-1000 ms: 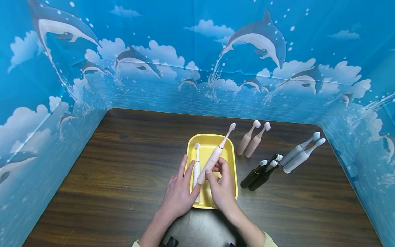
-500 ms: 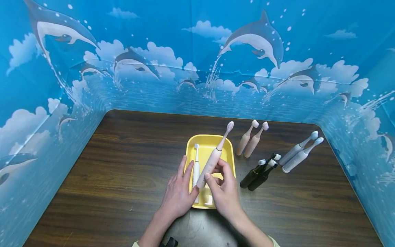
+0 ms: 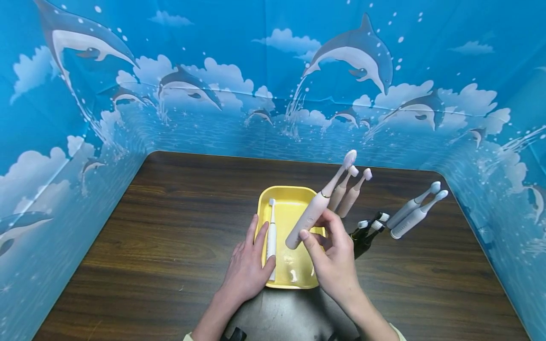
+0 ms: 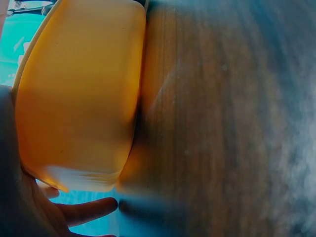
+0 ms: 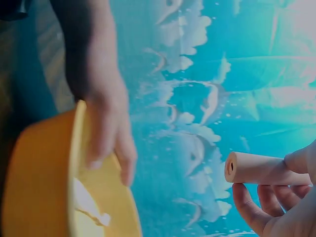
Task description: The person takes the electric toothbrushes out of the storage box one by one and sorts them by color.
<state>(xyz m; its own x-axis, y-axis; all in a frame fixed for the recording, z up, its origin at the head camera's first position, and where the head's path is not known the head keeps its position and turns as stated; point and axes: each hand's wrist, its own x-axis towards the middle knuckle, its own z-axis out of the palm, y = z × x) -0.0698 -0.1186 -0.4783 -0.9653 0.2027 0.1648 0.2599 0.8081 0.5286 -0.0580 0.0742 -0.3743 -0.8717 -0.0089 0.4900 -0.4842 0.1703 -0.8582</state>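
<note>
A pale pink electric toothbrush [image 3: 313, 213] is pinched by its handle between the thumb and fingers of my right hand [image 3: 337, 255]. It is tilted, brush head up and to the right, raised over the right side of a yellow tray [image 3: 294, 284]. In the right wrist view the handle's round base [image 5: 231, 168] sticks out past my fingertips. My left hand [image 3: 247, 267] lies over the tray's left rim with fairly straight fingers, its thumb inside. Close to that thumb, a white electric toothbrush [image 3: 272, 237] lies along the tray's left side; whether they touch I cannot tell.
Right of the tray, two pink toothbrushes [image 3: 350, 199] stand upright, one partly behind the held toothbrush. Several black toothbrushes [image 3: 364, 241] stand nearer, partly hidden by my right hand. Two grey-blue toothbrushes [image 3: 411, 220] stand farther right. A dolphin-print sheet [image 3: 256, 128] borders the wooden table [image 3: 170, 227].
My right hand has lifted the pink toothbrush and carried it rightward, away from the left hand's thumb. The left hand and the tray have stayed in place.
</note>
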